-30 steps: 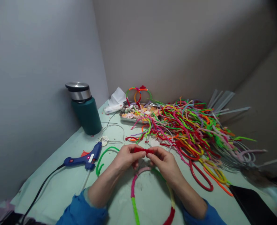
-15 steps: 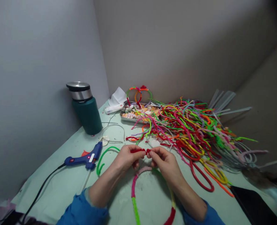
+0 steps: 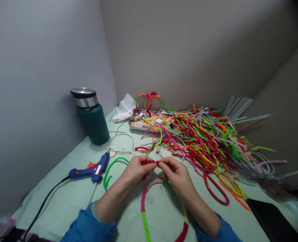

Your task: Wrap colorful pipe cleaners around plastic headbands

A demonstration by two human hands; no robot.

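Observation:
Both hands meet over the middle of the table, pinching a short red pipe cleaner (image 3: 149,162) between the fingertips. My left hand (image 3: 138,168) is closed on its left part. My right hand (image 3: 174,170) is closed at its right end, thumb and forefinger pressed together. Most of the red piece is hidden by the fingers. Just below the hands lies a headband wrapped in pink, magenta, green and red pipe cleaner (image 3: 143,201), its right side partly covered by my right forearm. A bent green pipe cleaner (image 3: 113,163) lies left of my left hand.
To the left are a blue glue gun (image 3: 89,172) with a lit red light and cord, and a teal bottle (image 3: 93,124). A metal tray (image 3: 141,128) of small decorations stands behind. Tangled pipe cleaners (image 3: 201,131), red-handled scissors (image 3: 215,190) and a black object (image 3: 272,218) lie right.
My fingertips have come slightly closer together on the red pipe cleaner, and the small gap between them has narrowed. The other things stay in place.

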